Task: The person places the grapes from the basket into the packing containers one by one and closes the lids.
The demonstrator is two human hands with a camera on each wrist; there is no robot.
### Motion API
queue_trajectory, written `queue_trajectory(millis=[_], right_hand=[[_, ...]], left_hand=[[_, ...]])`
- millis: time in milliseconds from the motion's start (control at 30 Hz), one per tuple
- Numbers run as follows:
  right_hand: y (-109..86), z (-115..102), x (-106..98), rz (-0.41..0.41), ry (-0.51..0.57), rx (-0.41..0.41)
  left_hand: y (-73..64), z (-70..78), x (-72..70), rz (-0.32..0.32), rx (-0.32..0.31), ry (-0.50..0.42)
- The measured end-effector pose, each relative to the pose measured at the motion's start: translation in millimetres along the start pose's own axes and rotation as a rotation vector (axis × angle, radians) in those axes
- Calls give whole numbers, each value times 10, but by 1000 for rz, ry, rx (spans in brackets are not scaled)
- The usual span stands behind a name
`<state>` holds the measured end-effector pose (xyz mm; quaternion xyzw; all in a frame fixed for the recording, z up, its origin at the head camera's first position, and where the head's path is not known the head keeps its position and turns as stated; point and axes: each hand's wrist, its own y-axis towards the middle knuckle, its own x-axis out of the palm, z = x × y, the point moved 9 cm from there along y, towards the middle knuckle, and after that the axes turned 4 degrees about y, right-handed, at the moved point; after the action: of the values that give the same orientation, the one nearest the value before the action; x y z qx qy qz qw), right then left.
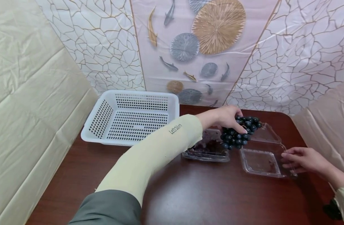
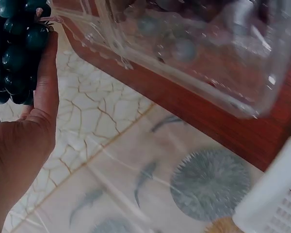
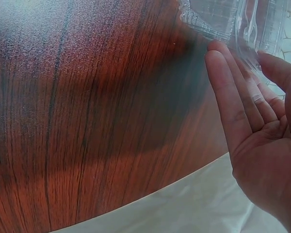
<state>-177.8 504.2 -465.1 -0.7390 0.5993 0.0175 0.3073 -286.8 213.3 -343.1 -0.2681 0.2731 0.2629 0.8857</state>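
Observation:
My left hand (image 1: 225,118) grips a bunch of dark grapes (image 1: 236,137) from above, over the gap between two clear plastic boxes. Seen from the left wrist, the grapes (image 2: 15,56) hang along the fingers, with a bit of stem showing. My right hand (image 1: 304,160) pinches the right side of the clear clamshell box (image 1: 262,172), whose lid (image 1: 266,132) lies open toward the back. The right wrist view has the thumb and fingers on either side of the thin plastic (image 3: 250,29). Left of it, a second clear box (image 1: 207,157) contains dark grapes, partly covered by my left forearm.
A white slotted basket (image 1: 88,132) stands at the back left of the brown table (image 1: 217,197), partly behind my left sleeve. A patterned cloth wall (image 1: 160,78) rises along the back edge, with pale cloth (image 1: 25,103) at both sides.

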Motion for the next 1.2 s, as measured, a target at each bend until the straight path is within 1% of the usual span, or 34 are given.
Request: queue_trajectory(millis=[67,100,167,267,333,400,533,600,767,900,967,1067,1200], right_hand=[[-2,-7,3,0,3,2],[-2,-10,2,2,3,3],[-1,-12,-2,5,3,8],[-1,-18,-16,17,-14,10],[-1,-24,-23,25,-33,11],[-3,-32,-27,37,-52,12],[-3,-45,-21,49,-75,18],[-1,-45,-20,50,-79,21],[12,-42,-24,55,-88,30],[18,-38,-9,47,-76,31],[17,-33,-2,45,-66,31],[17,-29,6,47,-57,26],[23,-31,9,61,-58,25]], left_hand=[[43,46,52,-2,10,36],[65,73,73,0,25,65],[113,126,118,8,52,138],[191,197,204,24,79,272],[245,230,278,28,79,337],[295,252,361,25,66,379],[372,312,506,26,48,409],[399,359,569,31,51,419],[447,492,690,58,79,495],[475,561,782,61,80,551],[497,572,821,65,65,579],[525,555,864,77,22,581],[542,495,907,105,-53,528]])
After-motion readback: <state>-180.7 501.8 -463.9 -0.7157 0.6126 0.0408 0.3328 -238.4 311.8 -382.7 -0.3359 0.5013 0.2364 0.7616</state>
